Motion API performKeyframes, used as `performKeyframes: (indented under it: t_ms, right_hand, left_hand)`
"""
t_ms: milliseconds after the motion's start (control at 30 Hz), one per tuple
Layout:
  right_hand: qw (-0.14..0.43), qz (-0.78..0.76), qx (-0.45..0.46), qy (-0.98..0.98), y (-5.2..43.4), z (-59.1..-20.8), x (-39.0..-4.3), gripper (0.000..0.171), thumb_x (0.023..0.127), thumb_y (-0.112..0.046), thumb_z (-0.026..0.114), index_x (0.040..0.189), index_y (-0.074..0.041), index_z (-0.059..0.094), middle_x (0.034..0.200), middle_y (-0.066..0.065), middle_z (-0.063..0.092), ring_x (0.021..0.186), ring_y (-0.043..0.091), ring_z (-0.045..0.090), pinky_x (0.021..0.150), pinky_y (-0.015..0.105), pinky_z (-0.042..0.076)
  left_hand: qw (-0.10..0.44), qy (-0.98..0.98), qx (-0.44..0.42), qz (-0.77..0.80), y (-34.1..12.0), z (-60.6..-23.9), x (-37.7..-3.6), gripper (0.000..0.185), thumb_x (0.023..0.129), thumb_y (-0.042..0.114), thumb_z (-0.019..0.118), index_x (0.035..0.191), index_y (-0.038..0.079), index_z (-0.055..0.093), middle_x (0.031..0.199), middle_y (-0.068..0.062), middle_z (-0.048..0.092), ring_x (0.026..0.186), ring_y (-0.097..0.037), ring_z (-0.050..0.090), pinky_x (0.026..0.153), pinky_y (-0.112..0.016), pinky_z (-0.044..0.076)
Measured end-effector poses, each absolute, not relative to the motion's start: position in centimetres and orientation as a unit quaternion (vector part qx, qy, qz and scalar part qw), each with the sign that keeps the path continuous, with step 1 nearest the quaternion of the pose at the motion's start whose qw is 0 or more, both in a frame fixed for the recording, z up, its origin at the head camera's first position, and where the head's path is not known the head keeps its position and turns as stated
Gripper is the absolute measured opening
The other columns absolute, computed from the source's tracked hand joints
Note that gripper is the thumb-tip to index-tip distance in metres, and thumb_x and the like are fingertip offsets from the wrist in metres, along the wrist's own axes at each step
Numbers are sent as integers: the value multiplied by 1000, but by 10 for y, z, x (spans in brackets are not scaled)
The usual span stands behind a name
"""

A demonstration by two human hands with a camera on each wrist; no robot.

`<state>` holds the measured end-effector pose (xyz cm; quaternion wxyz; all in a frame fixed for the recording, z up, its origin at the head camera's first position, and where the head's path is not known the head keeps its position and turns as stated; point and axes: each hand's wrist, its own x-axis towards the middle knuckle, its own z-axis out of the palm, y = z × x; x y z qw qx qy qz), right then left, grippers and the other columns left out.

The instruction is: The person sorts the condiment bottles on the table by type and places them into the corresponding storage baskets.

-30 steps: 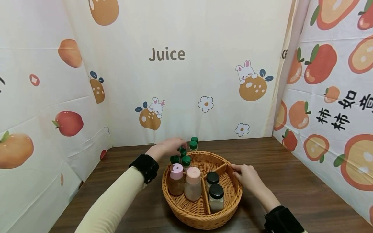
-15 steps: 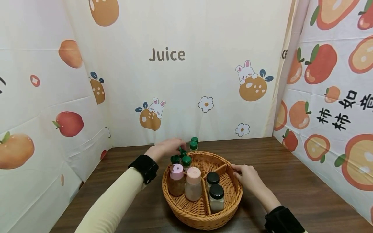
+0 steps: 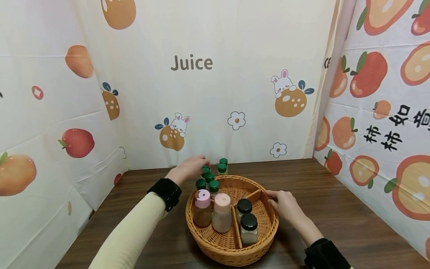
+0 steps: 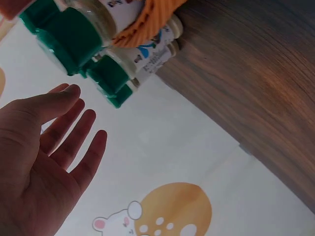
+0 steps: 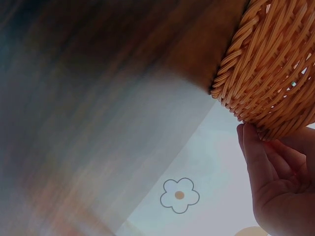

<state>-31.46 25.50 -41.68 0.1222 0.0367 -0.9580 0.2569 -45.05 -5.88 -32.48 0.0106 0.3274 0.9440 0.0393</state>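
A round wicker basket (image 3: 258,244) with dividers stands on the dark wooden table (image 3: 336,209). In it are two pink-capped bottles (image 3: 202,207), two black-capped jars (image 3: 249,227) and several small green-capped bottles (image 3: 214,185). My left hand (image 3: 189,168) hovers at the basket's far left rim, just beside the rearmost green caps. In the left wrist view the left hand (image 4: 44,147) has straight fingers and holds nothing, a little apart from the green caps (image 4: 110,81). My right hand (image 3: 282,203) grips the basket's right rim, its fingers (image 5: 256,157) curled against the wicker wall (image 5: 275,73).
One more green-capped bottle (image 3: 223,167) stands on the table right behind the basket. Fruit-print cloth walls (image 3: 235,93) close the table in at the back, left and right. Bare tabletop lies right of the basket and in front of it.
My left hand has drawn back slightly to the left, uncovering a green cap at its fingertips. The right hand and basket have stayed where they were.
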Motion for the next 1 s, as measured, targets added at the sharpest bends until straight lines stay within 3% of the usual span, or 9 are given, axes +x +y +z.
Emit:
performKeyframes:
  t_ms: [267,500,1000]
  right_hand:
    - [126,256,37,-958,255,-417,-316,33,91,-2,68,125,0,68,112,22,73,78,17,65,57,26,46]
    - [130,249,38,-959,255,-417,-316,33,91,-2,68,123,0,69,112,22,73,83,20,69,58,26,49]
    - [124,252,36,-959,254,-418,-315,34,91,-2,68,124,1,68,112,22,73,78,17,65,56,25,47]
  left_hand:
    - [15,944,327,39,-65,-335,-463,38,100,-1,53,131,17,64,131,-8,60,119,-23,59,102,-41,51]
    - [12,939,339,46,-67,-345,-473,43,98,-3,56,135,18,63,128,-9,59,114,-23,61,99,-41,53]
    - [4,933,355,49,-78,-352,-475,25,94,8,68,117,11,60,111,-6,61,103,-20,60,93,-38,54]
